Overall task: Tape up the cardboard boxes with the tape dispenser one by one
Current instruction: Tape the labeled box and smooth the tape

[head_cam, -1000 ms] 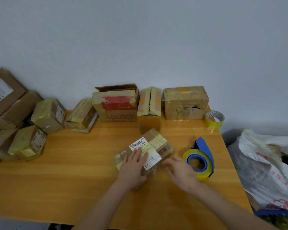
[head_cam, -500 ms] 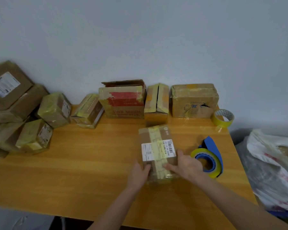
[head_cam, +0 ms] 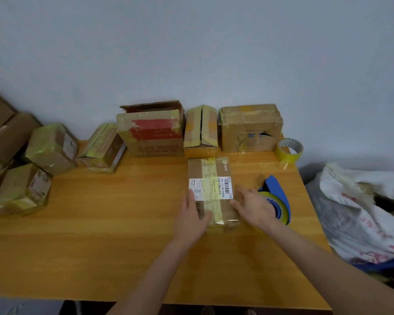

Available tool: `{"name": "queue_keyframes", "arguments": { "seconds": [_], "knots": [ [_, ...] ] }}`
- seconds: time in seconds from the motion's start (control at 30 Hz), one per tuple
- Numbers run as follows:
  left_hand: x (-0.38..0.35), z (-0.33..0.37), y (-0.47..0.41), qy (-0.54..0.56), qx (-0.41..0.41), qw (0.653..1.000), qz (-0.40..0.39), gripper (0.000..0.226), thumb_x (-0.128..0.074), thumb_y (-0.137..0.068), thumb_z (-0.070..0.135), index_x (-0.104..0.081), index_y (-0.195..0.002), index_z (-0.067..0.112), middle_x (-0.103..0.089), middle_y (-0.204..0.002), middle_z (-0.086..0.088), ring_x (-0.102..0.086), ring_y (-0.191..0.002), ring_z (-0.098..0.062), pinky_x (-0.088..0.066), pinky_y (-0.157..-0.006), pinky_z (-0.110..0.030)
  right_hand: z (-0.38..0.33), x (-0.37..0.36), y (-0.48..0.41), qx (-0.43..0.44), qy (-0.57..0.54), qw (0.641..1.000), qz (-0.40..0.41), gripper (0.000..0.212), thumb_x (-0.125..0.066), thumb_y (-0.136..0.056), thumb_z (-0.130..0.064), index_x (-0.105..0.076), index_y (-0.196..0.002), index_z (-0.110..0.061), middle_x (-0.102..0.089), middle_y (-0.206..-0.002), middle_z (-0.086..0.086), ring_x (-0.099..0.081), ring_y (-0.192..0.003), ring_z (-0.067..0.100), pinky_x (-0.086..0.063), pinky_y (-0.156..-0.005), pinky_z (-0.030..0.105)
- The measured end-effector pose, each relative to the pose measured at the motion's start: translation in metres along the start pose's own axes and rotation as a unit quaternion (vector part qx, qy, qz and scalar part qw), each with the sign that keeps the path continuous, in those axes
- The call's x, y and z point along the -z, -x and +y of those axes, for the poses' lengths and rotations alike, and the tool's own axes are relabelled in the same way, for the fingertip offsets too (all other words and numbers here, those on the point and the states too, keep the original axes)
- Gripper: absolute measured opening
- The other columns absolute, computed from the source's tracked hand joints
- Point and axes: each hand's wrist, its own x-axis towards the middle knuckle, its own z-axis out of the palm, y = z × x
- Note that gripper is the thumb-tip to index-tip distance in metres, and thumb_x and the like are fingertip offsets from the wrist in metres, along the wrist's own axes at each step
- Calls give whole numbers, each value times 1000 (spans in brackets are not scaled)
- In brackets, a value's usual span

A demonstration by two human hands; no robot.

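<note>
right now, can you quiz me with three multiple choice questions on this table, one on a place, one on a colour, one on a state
1. Where is the loose tape roll?
A. at the back right corner of the table
B. on the floor
C. on a shelf

2. What colour is the frame of the tape dispenser?
A. red
B. blue
C. green

3. What is the left hand doing?
A. gripping scissors
B. hanging below the table
C. resting on the labelled box

Answers:
1. A, the roll stands by the wall, at the table's far right edge.
2. B, a blue frame wraps around the yellow tape.
3. C, its straight fingers lie along the box's left side, with the thumb on top.
</note>
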Motion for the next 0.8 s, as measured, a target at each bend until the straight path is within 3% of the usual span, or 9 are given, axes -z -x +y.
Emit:
{"name": "queue_keyframes", "arguments": {
  "seconds": [0.1, 0.2, 0.27, 0.33, 0.43, 0.53, 0.67, 0.8],
  "knots": [
    [0, 6, 6, -181, -132, 974, 16, 87, -49, -89, 60, 0, -154, 29, 11, -161, 4, 9, -148, -17, -1, -119, -41, 29, 21, 0, -80, 5, 994, 75, 58, -54, -94, -47, -41, -141, -17, -45, -135, 11, -44, -124, 30, -44, -97, 41],
    [-7, 4, 4, -264, -155, 952, -22, 89, -52, -87, 61, -1, -154, 32, 13, -161, 0, 14, -148, -18, 9, -117, -38, 62, 32, -1, -173, 50, 983, 13, 69, -57, -91, -54, -36, -139, -9, -42, -136, 15, -47, -121, 33, -45, -94, 40],
    [-9, 0, 1, -278, -160, 947, -17, 87, -55, -89, 55, -2, -154, 32, 11, -161, -1, 12, -148, -20, 10, -116, -37, 76, 29, -2, -210, 35, 976, -35, 58, -59, -89, -56, -46, -119, -8, -52, -117, 12, -59, -97, 28, -48, -67, 34],
    [-8, -1, 0, -282, -166, 945, -18, 87, -58, -89, 49, -1, -153, 32, 10, -161, -1, 10, -148, -20, 9, -116, -36, 87, 23, -6, -232, -25, 971, -40, 42, -62, -91, -47, -50, -85, -7, -55, -79, 7, -56, -63, 21, -37, -48, 30],
    [-8, -4, -1, -285, -167, 944, -19, 88, -61, -90, 40, 1, -153, 33, 11, -161, 1, 10, -148, -20, 10, -116, -34, 95, 21, -9, -251, -96, 963, -32, 40, -67, -90, -30, -44, -65, -10, -43, -56, 5, -43, -49, 20, -30, -46, 30],
    [-8, -5, 0, -288, -165, 943, -19, 88, -61, -91, 39, 1, -153, 33, 12, -160, 2, 10, -148, -21, 9, -116, -35, 90, 27, -10, -240, -118, 963, -25, 37, -72, -84, -28, -43, -70, -10, -42, -60, 6, -41, -52, 20, -28, -47, 32],
    [-6, -3, 1, -285, -164, 944, -23, 87, -60, -91, 40, 1, -153, 34, 12, -161, 1, 10, -148, -20, 7, -118, -35, 74, 42, -13, -217, -183, 957, -52, 38, -77, -78, -20, -46, -95, -5, -45, -64, 7, -42, -47, 18, -33, -43, 29],
    [-5, -1, 2, -286, -159, 944, -31, 90, -60, -90, 43, 3, -152, 35, 14, -161, 1, 11, -148, -19, 8, -117, -34, 56, 42, -7, -200, -278, 935, -91, 38, -77, -81, -22, -50, -103, -8, -54, -83, 4, -51, -64, 15, -35, -50, 25]
  ]
}}
